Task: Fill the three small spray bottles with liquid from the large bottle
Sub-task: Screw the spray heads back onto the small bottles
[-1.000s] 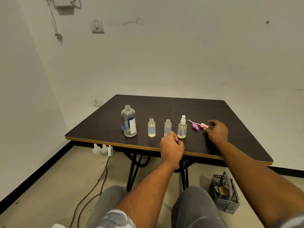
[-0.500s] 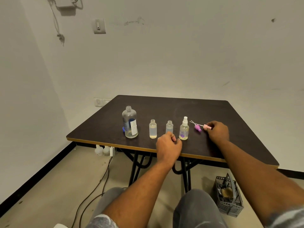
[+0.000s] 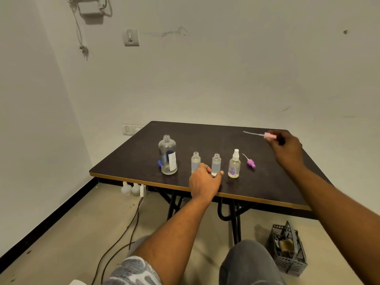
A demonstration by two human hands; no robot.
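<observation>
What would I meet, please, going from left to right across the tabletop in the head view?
Large bottle → first open small bottle → second open small bottle → capped spray bottle → purple spray head lying on the table → pink spray head, held up by the right hand.

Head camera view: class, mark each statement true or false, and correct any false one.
1. The large bottle stands uncapped at the left end of the row. True.
2. All three small bottles carry spray tops. False: only the rightmost small bottle has a white one. The other two are open at the neck.
3. The right hand holds a pink spray top above the table. True.
4. The left hand holds the purple spray top. False: it lies on the table beside the rightmost small bottle. The left hand is at the base of the middle small bottle.
</observation>
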